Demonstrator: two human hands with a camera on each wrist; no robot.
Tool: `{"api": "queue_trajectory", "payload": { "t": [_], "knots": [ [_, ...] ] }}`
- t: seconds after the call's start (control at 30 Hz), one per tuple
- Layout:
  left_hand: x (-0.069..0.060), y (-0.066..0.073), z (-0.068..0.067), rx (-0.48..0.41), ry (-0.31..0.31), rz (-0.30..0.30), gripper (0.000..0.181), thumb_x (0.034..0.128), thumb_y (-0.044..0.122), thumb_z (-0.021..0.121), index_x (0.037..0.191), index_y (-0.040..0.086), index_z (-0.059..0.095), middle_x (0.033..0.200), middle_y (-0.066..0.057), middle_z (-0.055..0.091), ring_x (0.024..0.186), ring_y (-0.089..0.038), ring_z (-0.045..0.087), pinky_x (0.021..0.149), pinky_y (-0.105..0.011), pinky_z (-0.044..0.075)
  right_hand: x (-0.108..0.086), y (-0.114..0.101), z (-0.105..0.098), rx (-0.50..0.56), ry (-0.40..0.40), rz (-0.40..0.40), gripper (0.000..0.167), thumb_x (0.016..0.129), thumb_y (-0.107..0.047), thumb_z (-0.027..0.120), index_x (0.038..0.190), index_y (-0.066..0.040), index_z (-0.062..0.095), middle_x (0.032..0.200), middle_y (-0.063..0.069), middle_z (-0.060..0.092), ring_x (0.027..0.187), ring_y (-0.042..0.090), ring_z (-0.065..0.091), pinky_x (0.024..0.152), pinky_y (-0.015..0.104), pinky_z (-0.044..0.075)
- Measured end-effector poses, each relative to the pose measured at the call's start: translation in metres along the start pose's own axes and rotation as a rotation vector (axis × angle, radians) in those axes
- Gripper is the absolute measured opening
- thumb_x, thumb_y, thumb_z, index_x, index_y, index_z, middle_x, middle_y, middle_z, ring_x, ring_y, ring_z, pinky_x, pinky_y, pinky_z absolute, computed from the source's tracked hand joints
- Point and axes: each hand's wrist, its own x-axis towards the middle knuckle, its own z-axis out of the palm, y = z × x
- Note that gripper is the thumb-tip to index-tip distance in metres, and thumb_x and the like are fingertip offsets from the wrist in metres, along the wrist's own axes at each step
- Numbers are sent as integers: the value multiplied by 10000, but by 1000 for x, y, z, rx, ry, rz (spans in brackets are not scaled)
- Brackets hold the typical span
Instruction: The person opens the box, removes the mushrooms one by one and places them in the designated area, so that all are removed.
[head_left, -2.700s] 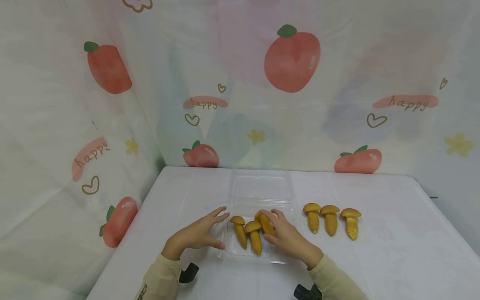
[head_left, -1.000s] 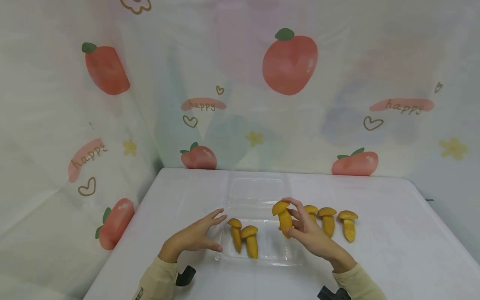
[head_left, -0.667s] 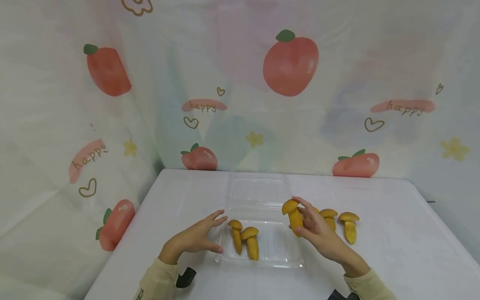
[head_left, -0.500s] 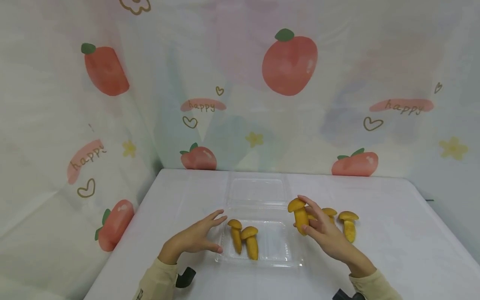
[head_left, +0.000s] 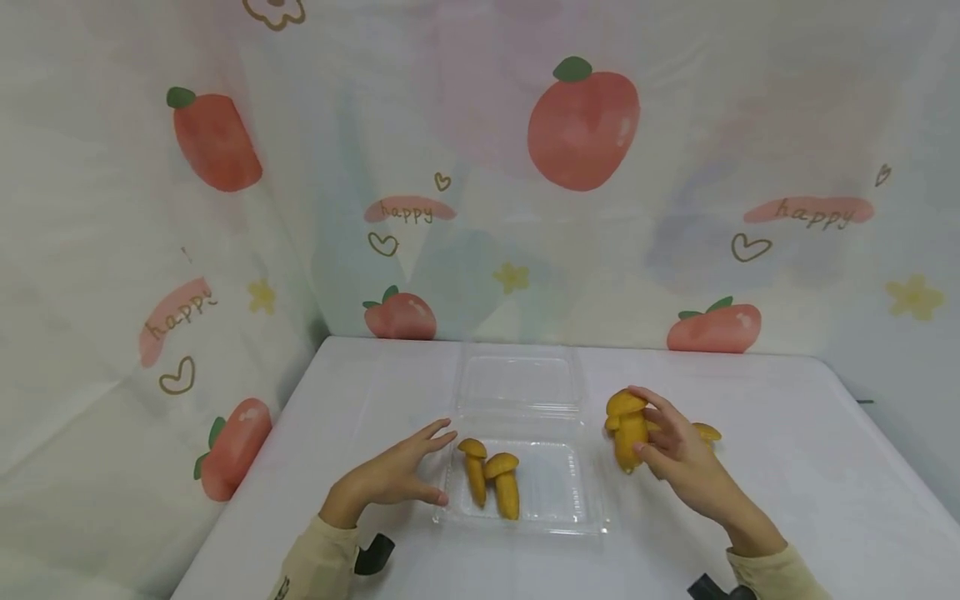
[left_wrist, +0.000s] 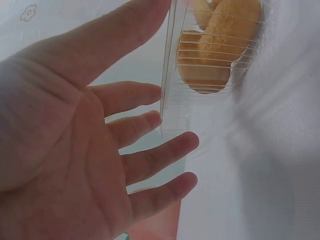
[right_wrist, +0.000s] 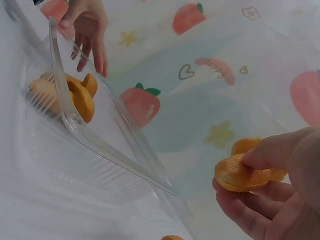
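My right hand (head_left: 693, 475) pinches a yellow mushroom (head_left: 628, 429) by its stem, cap up, to the right of a clear plastic clamshell box (head_left: 547, 479). In the right wrist view, thumb and fingers grip that mushroom (right_wrist: 237, 175). Two more mushrooms (head_left: 507, 492) lie side by side in the left half of the box's tray. At the tray's left edge my left hand (head_left: 390, 475) is spread, fingers extended; the left wrist view shows thumb and fingertips by the box's rim (left_wrist: 169, 75). Mushrooms behind my right hand are mostly hidden; one cap (head_left: 707, 432) shows.
The box's lid (head_left: 519, 379) lies folded back toward the rear of the white table (head_left: 795, 450). A printed cloth (head_left: 480, 150) with fruit pictures hangs behind and on the left. Black wrist mounts (head_left: 373, 554) sit under both sleeves.
The right hand has taken a third mushroom out of the box's tray and carried it right, over the mushrooms on the table. The left hand has stayed in place.
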Motion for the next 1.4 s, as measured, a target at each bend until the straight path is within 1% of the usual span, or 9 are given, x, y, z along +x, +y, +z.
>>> {"api": "queue_trajectory", "payload": {
  "t": [0.07,0.1,0.17,0.23,0.37,0.43,0.7,1.1,1.4],
  "knots": [
    [-1,0,0,1,1,1,925,823,283,846,1561,18,356,1692,-169,187,1537,-417,251,1192,-634,284,-2,0,-4,-50,20,10,650,1008,-19,575,1581,-86,276,1452,146,451,1117,-124,532,772,161,555],
    [-1,0,0,0,1,0,924,822,283,846,1561,21,356,1693,-166,187,1538,-416,250,1193,-632,284,-3,0,-5,-72,30,4,648,1004,-15,582,1577,-79,285,1465,191,446,1144,-143,512,810,159,557],
    [-2,0,0,2,1,0,923,824,284,845,1562,22,356,1694,-164,188,1538,-415,251,1193,-630,285,-4,1,-10,-95,45,-10,648,996,8,584,1570,-66,295,1456,226,448,1126,-148,523,814,152,561],
    [-2,0,0,6,2,1,924,824,287,844,1562,22,355,1693,-166,189,1537,-416,252,1191,-631,288,-6,2,-15,-118,60,-29,654,981,39,590,1564,-50,306,1457,120,476,1101,-136,554,805,144,565],
    [-2,0,0,10,7,12,924,823,285,844,1560,14,355,1688,-180,194,1536,-418,253,1191,-626,292,-9,8,-27,-142,94,-32,676,960,83,594,1562,-43,313,1396,-219,450,1084,-140,567,791,127,561],
    [-2,0,0,10,9,15,925,822,283,845,1559,12,356,1688,-181,194,1535,-419,256,1190,-626,295,-11,11,-34,-155,111,-34,689,955,91,597,1565,-46,308,1371,-298,428,1098,-157,551,785,117,556],
    [-2,2,0,17,10,9,928,823,293,842,1562,19,353,1692,-167,189,1534,-418,262,1186,-627,300,-16,23,-53,-183,187,-66,723,927,148,593,1565,-33,303,1346,-288,471,1061,-151,566,790,71,533],
    [-3,1,0,10,7,-19,920,822,282,846,1566,47,359,1697,-146,188,1539,-408,255,1193,-625,294,-22,41,-65,-243,305,-16,723,930,157,573,1565,-55,302,1333,-309,415,934,-127,579,788,24,493],
    [-2,1,1,8,4,-12,915,823,279,845,1566,51,362,1696,-142,191,1539,-405,259,1193,-625,296,-30,52,-77,-285,332,-5,727,930,182,546,1565,-56,286,1319,-333,390,935,-156,554,774,9,483]
  ]
}}
